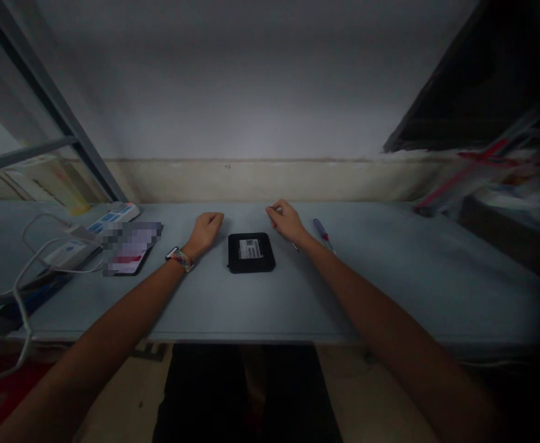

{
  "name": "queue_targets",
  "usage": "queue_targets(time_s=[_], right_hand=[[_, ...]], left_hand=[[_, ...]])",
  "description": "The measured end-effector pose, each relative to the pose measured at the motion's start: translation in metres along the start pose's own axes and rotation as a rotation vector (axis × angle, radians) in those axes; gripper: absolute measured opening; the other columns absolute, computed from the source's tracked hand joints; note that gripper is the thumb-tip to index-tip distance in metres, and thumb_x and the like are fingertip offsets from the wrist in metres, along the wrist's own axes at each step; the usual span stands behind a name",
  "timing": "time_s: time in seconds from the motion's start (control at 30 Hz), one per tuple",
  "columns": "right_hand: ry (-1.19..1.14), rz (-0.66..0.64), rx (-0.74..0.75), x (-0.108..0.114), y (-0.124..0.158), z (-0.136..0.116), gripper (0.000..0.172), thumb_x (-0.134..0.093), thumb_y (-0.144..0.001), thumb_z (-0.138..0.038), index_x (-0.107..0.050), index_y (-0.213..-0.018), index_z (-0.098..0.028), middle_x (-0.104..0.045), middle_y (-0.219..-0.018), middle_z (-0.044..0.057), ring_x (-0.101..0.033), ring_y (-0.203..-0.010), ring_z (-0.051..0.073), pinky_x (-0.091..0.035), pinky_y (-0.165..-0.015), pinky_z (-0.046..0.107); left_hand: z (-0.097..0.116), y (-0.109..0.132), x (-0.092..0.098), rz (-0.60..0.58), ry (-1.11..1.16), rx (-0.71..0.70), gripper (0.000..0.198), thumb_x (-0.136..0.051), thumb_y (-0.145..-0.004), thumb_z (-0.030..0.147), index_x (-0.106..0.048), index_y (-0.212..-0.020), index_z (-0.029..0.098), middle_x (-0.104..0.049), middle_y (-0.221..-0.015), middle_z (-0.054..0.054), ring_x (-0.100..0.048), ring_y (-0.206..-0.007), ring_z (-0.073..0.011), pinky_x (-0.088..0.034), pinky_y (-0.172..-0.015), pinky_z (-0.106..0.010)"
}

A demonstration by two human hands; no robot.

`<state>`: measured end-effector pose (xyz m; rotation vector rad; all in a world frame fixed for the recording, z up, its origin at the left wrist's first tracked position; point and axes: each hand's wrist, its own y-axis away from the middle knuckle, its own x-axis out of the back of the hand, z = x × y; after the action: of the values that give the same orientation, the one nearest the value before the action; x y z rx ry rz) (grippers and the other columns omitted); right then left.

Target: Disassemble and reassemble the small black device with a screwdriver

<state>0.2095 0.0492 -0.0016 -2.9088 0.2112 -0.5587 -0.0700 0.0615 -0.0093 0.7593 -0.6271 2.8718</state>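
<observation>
A small black square device [251,252] with a white label lies flat on the grey table [261,307] between my hands. My left hand [206,231] rests just left of it, fingers curled into a loose fist, a striped band on its wrist. My right hand [286,220] rests to the upper right of the device, fingers pinched around a thin tool whose metal tip pokes out below the wrist. A purple-handled screwdriver [321,232] lies on the table just right of that hand.
At the left lie a white power strip [99,231] with white cables and a dark flat item [129,249] with a blurred face. A metal shelf frame stands at the far left. Cluttered bags and boxes [496,178] sit at the right. A wall closes the table's far edge.
</observation>
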Motion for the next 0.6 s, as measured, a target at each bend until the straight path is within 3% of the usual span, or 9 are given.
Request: queue_targets(time_s=[0.27,0.6], right_hand=[[-0.131,0.010,0.014,0.003,0.001,0.002,0.039,-0.071,-0.092,-0.062,-0.053,-0.085,-0.027,-0.058,-0.057,-0.006,-0.044,-0.044,0.012,-0.033,-0.044,0.025],[-0.216,0.010,0.018,-0.002,-0.001,0.006,0.033,-0.070,-0.090,-0.054,-0.053,-0.083,-0.027,-0.057,-0.054,-0.007,-0.042,-0.041,0.010,-0.031,-0.042,0.024]], left_hand=[[-0.003,-0.007,-0.001,0.067,-0.025,0.099,0.049,-0.050,-0.096,0.054,-0.030,-0.062,0.026,-0.025,-0.058,0.004,-0.027,-0.061,-0.0143,-0.021,-0.060,-0.035],[0.004,-0.011,-0.004,-0.028,-0.151,0.066,0.055,-0.056,-0.096,0.051,-0.027,-0.057,0.026,-0.021,-0.059,0.003,-0.026,-0.060,-0.0150,-0.018,-0.062,-0.036]])
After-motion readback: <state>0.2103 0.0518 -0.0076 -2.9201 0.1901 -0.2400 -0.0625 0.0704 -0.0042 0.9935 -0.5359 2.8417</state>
